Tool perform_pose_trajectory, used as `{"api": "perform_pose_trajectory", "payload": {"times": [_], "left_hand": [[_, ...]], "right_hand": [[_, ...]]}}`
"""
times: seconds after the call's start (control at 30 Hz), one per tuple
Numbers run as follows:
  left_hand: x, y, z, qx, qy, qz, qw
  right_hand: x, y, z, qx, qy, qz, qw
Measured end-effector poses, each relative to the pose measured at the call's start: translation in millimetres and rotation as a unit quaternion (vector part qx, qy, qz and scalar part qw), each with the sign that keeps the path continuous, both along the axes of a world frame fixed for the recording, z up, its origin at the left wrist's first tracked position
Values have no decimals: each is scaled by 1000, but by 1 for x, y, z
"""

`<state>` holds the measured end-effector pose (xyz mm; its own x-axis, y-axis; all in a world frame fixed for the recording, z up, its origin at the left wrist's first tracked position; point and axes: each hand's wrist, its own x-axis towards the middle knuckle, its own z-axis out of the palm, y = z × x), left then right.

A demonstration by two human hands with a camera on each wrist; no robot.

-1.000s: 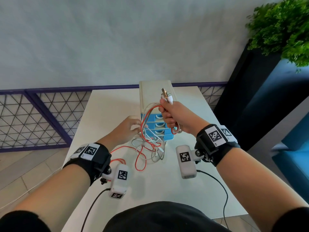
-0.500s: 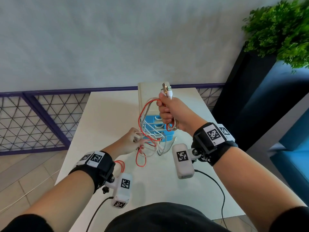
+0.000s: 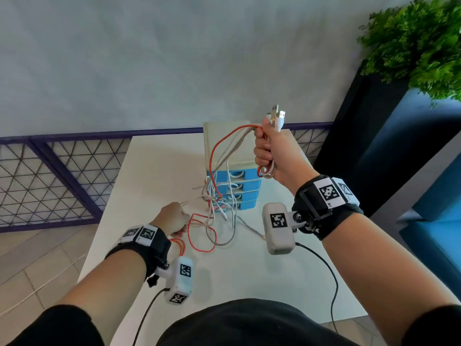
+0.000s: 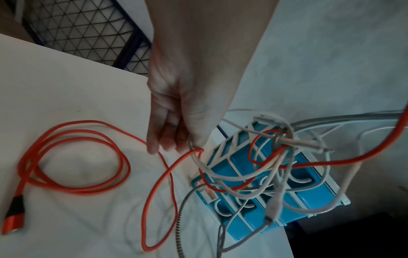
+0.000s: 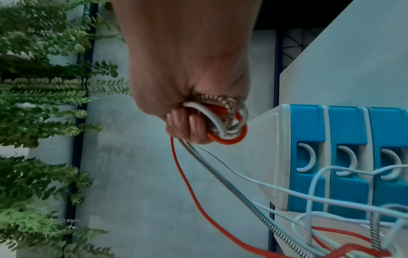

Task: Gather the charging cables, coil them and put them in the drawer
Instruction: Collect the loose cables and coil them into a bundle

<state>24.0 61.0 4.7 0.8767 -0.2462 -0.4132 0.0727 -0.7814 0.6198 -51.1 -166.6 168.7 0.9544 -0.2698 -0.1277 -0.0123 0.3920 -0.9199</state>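
**First onlooker:** Charging cables (image 3: 219,196), red, white and braided grey, hang in a snarl from a person's raised right hand (image 3: 270,151), fist closed round their plug ends at about one o'clock over the white table (image 3: 154,171).

**Second onlooker:** Why hold them that high?

**First onlooker:** My guess is so the weight pulls the strands straight before coiling. The left hand (image 3: 173,218), low at nine o'clock from the tangle, pinches a white strand between thumb and fingertips; the other fingers hang loose. It looks to be teasing that strand out sideways.

**Second onlooker:** And the drawer?

**First onlooker:** The blue drawer unit (image 3: 239,188) stands at twelve o'clock just behind the snarl, every drawer closed. The red cable's far end (image 4: 13,216) lies looped on the table beside the left hand, not yet gathered.
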Motion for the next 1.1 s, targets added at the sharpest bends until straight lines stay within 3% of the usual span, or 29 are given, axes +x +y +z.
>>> {"api": "perform_pose_trajectory", "payload": {"times": [0.07, 0.13, 0.27, 0.37, 0.47, 0.53, 0.6, 0.67, 0.73, 0.83, 0.93, 1.0, 1.1], "left_hand": [[2, -4, 2, -3, -24, -32, 999], [4, -11, 7, -64, -80, -61, 993], [-3, -29, 28, -177, -155, -12, 972], [-7, -38, 46, -139, -182, 8, 973], [-12, -42, 60, -62, -206, -46, 976], [-12, -41, 69, -3, -191, -93, 977], [-10, -36, 79, 69, -108, -182, 975], [-12, -34, 91, 94, -15, -293, 951], [-22, -43, 104, 30, -5, -351, 936], [-42, -66, 107, -46, -54, -335, 939], [-50, -80, 92, 91, -113, -328, 934], [-50, -78, 78, 189, -135, -336, 913], [-46, -64, 55, 271, -165, -380, 869]], "right_hand": [[0, -1, -4, -21, 22, 17, 999], [2, -2, -8, -27, 37, 34, 998], [4, 3, -12, -29, 46, 50, 997], [5, 9, -9, -48, 48, 52, 996], [6, 12, -5, -68, 50, 41, 996], [8, 13, -4, -76, 52, 35, 995], [9, 14, -5, -83, 56, 31, 994], [9, 16, -6, -86, 58, 31, 994], [8, 19, -6, -88, 60, 39, 994], [8, 26, -5, -105, 61, 54, 991], [8, 32, -3, -139, 63, 59, 987], [9, 32, -1, -150, 63, 50, 985], [9, 25, 3, -149, 68, 28, 986]]}}
